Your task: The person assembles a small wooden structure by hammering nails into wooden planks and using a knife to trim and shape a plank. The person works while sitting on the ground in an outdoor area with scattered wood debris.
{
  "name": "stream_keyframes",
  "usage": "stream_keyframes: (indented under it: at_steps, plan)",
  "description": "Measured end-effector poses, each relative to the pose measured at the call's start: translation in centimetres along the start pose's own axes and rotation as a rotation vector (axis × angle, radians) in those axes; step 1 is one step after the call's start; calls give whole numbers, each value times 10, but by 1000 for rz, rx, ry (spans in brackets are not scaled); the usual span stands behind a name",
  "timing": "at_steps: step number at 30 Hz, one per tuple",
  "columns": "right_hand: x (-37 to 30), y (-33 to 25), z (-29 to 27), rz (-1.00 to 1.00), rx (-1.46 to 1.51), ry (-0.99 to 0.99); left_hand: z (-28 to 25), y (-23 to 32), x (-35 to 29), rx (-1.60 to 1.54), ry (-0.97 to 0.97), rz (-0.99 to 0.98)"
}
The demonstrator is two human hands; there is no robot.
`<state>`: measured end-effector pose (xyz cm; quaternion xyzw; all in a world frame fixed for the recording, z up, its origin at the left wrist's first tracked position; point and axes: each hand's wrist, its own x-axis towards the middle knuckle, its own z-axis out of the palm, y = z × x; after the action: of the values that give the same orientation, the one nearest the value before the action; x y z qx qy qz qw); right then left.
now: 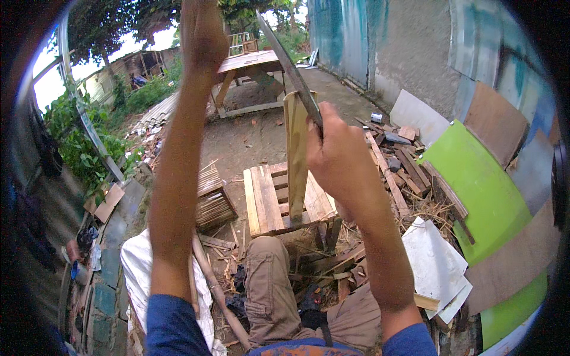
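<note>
My right hand [338, 157] is closed at the near end of a machete [288, 62], whose long dark blade slants up and away to the left. Just below the blade, a pale yellow strip of wood or bamboo [297, 157] stands upright. Its foot is on a low slatted wooden stool [264, 199] in front of my knees. Whether my right fingers touch the strip too, I cannot tell. High at the top edge is my left hand [203, 32], raised and blurred. The frame cuts it off, hiding its fingers and anything in them.
A bundle of thin sticks [215, 202] lies left of the stool. Scrap wood [409, 169] is heaped to the right, beside green panels [481, 196] against the wall. A wooden table [252, 62] stands farther off. White cloth [139, 261] and a pole [217, 285] are by my left leg.
</note>
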<state>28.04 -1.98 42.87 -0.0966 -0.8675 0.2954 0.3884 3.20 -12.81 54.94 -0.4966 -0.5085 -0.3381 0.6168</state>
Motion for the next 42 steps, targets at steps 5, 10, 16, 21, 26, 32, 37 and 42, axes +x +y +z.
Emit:
stream_keyframes:
  at_steps: [5, 10, 16, 21, 26, 32, 37, 42]
  plan:
    - [9, -13, 11, 29, 13, -50, 34, 28, 113, 6, -545, 35]
    - [8, -9, -8, 87, -127, -97, 100, 55, 54, -239, -929, -7]
    - [11, -13, -3, 49, -66, -92, 32, 93, 140, -451, -771, 60]
    - [20, 13, -6, 42, -154, -43, 115, 36, 66, -380, -1170, -189]
    - [30, 12, -20, -59, -135, -88, 88, 43, 92, -636, -1091, -192]
    - [31, 9, -9, -84, -40, -86, 66, 32, 101, -133, -885, -106]
    - [31, 34, -6, -76, -120, -85, 127, 28, 27, -203, -1006, -32]
    - [31, 33, -13, 23, -72, -110, 55, 93, 131, -32, -1166, -152]
